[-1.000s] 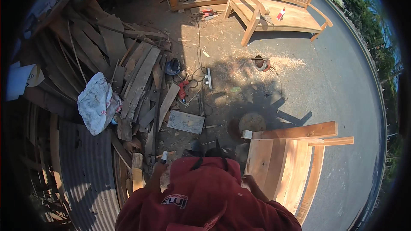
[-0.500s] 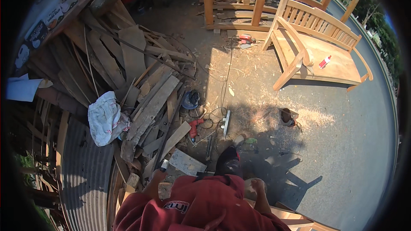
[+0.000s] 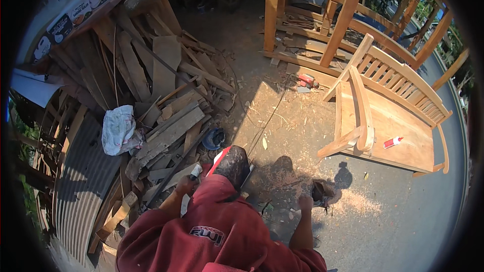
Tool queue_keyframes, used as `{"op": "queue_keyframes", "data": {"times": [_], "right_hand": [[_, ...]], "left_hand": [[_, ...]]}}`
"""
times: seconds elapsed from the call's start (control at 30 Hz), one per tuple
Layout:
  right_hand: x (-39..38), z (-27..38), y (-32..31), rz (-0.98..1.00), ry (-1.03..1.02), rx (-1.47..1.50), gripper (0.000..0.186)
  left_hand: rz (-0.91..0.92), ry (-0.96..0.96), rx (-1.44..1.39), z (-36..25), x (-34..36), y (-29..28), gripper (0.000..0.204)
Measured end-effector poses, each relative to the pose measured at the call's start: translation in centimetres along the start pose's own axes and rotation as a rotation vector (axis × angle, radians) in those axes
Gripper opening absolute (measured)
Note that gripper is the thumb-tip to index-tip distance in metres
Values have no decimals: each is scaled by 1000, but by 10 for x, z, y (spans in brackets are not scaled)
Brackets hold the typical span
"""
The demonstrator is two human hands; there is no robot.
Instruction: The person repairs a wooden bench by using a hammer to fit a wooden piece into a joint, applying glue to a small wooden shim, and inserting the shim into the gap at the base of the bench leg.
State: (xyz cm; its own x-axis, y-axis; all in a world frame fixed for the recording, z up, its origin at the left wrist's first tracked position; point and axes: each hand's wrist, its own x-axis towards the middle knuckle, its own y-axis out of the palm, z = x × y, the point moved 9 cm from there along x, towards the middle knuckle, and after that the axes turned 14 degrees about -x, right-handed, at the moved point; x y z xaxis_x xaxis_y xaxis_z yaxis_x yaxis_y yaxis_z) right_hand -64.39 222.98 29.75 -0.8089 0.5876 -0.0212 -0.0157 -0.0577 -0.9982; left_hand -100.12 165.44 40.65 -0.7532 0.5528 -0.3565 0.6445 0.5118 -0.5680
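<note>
Holds a white-tipped tool in the left hand, near and left, with fingers curled firmly around its lower part and its tip pointing far. Has the right hand out near the middle, just left of a dark object on the ground, with fingers seeming loosely curled; cannot tell if gripping anything there.

Is hemmed in on the left by a wood pile, with a white sack on its left side and a blue bowl by its right edge. Farther left, has a corrugated sheet. In the middle, faces a cord stretching across the ground toward a red power tool. Finds the far right blocked by a slatted bench, with a red bottle on its seat, and a timber frame behind. Has pale shavings scattered right of the dark object. Hides some ground under a dark cap.
</note>
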Motion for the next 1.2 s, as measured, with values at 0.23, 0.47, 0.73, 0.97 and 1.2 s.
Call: {"op": "queue_keyframes", "data": {"times": [0.23,0.47,0.73,0.97,1.2], "right_hand": [[84,44,34,384,-91,136,19],[68,20,122,949,-11,95,29],[383,17,-16,581,-378,131,18],[727,1,-45,557,341,827,29],[884,80,31,1122,-228,286,27]], "left_hand": [[-23,-553,-97,-17,118,36,55],[215,-617,72,47,221,103,57],[-9,-273,12,-102,488,-5,30],[-397,-289,-431,-266,600,-132,46],[-800,-809,-390,-205,485,-18,41]]}}
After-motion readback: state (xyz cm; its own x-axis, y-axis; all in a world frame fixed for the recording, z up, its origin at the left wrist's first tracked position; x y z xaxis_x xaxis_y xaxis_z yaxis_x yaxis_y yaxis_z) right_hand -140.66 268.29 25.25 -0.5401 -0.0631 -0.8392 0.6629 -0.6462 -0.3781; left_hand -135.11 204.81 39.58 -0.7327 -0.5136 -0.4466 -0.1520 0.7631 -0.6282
